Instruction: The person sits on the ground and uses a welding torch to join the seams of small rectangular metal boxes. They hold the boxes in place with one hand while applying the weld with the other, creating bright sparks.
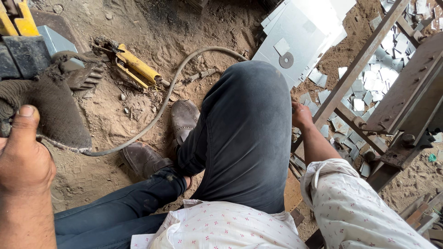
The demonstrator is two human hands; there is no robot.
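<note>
dirt floor [92, 170] all around | steel frame [369, 87] at 3 o'clock | metal sheets [300, 32] at 1 o'clock | brown cloth [50, 110] at 9 o'clock | left hand [23, 157] at 8 o'clock, thumb up, closed on cloth | right hand [301, 115] at 3 o'clock, touching frame bar, grip unclear | hose [166, 101] centre | yellow tool [136, 67] at 11 o'clock

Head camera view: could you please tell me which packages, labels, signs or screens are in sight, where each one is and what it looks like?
None: no package, label, sign or screen shows.
Nearest in kind: blank grey metal sheets, stacked at the top centre, the front one bearing a small square plate and a round washer.
Small cut metal pieces, scattered on the dirt at the upper right, plain silver-grey.
</note>
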